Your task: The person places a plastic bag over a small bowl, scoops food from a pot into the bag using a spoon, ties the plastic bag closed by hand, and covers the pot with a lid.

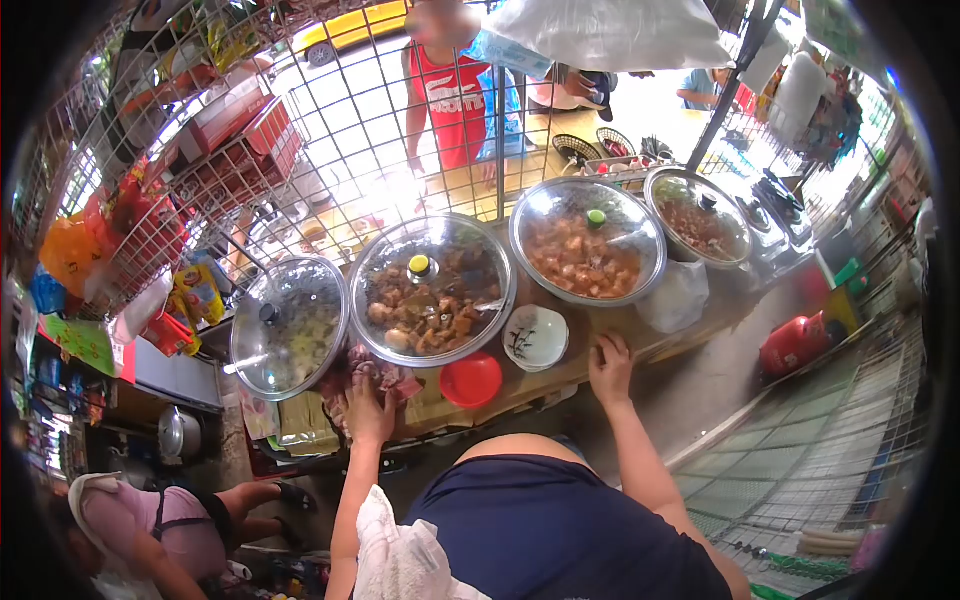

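My left hand (368,412) is closed on a bunched patterned cloth (398,384) at the table's near edge, below a lidded pot of greenish food (290,330). My right hand (610,368) rests on the tabletop with its fingers apart, holding nothing. Between the hands stand a red plastic bowl (470,380) and a white bowl with a dark leaf pattern (535,337). Behind them, glass lids cover a pot of brown stew with eggs (432,290), a pot of reddish meat (588,245) and another meat dish (698,218).
A wire grille (350,130) rises behind the pots; a person in a red top (455,105) stands beyond it. A clear plastic bag (673,297) lies right of my right hand. A red gas cylinder (792,345) is at right. Another person (185,530) bends at lower left.
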Demonstrator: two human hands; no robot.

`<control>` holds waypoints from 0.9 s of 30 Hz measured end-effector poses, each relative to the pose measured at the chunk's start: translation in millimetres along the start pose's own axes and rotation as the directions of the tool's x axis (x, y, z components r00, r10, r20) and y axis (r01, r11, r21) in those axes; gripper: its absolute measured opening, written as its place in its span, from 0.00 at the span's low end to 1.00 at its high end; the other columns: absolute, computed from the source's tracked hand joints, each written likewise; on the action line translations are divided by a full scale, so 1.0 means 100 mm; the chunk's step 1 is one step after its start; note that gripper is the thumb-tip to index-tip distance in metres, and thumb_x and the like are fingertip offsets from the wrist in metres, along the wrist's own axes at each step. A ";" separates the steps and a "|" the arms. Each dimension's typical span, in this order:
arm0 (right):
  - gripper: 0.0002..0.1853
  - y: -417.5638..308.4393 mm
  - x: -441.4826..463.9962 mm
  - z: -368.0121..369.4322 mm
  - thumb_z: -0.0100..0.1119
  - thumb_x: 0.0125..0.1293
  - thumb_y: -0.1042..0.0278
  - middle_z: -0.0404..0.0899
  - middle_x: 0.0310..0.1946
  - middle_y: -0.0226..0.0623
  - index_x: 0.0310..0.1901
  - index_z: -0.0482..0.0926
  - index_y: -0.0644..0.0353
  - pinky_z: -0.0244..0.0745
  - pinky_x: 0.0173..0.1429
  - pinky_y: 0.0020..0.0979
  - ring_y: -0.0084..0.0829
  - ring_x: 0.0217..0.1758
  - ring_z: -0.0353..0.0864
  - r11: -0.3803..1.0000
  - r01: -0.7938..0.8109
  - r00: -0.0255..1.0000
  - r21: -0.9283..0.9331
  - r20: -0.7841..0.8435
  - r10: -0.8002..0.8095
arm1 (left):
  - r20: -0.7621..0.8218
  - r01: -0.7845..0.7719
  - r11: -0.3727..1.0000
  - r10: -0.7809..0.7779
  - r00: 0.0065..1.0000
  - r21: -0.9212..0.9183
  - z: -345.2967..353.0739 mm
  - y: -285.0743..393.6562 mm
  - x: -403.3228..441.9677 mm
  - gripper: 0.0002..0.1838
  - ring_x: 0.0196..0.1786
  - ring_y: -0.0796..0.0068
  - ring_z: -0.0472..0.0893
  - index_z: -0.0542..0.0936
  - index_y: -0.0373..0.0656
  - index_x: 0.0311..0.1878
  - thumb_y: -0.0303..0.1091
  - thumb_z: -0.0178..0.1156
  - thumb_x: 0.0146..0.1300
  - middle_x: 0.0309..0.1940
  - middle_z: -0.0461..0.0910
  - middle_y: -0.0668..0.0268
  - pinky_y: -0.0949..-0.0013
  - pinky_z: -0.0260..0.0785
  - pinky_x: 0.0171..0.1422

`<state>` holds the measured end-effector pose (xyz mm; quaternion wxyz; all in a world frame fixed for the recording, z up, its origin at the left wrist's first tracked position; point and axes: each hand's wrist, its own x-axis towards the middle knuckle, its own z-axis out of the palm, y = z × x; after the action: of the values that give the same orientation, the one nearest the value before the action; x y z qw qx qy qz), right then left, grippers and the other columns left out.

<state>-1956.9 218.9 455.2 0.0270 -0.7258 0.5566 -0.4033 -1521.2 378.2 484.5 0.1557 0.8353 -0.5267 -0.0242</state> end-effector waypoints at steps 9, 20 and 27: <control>0.15 -0.01 -0.03 0.08 0.61 0.60 0.71 0.78 0.56 0.37 0.50 0.83 0.55 0.59 0.75 0.52 0.41 0.62 0.76 0.993 0.059 0.998 -0.104 -0.013 -0.060 | -0.033 -0.027 1.000 0.027 0.999 -0.012 -0.07 0.05 -0.04 0.39 0.75 0.46 0.63 0.67 0.36 0.74 0.51 0.61 0.66 0.72 0.68 0.49 0.43 0.47 0.82; 0.17 0.00 -0.02 0.06 0.59 0.60 0.71 0.75 0.61 0.35 0.52 0.82 0.51 0.56 0.76 0.51 0.42 0.66 0.72 0.986 0.045 0.998 -0.163 0.049 -0.037 | -0.179 -0.320 0.934 0.292 0.940 -0.159 0.19 0.01 -1.20 0.32 0.76 0.35 0.61 0.69 0.36 0.70 0.41 0.63 0.67 0.71 0.65 0.39 0.44 0.53 0.79; 0.16 -0.05 0.07 0.00 0.59 0.61 0.70 0.77 0.59 0.36 0.52 0.82 0.51 0.54 0.75 0.49 0.40 0.66 0.72 0.988 0.051 0.994 -0.144 0.106 -0.036 | 0.911 0.247 0.965 -0.027 0.411 -0.083 1.15 -0.46 -1.95 0.30 0.74 0.39 0.67 0.74 0.34 0.67 0.46 0.58 0.70 0.69 0.70 0.40 0.50 0.61 0.76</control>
<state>-1952.2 215.1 461.6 -0.0064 -0.7578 0.5665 -0.3238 -1591.3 542.7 337.9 -0.0690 0.7107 -0.4514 -0.5352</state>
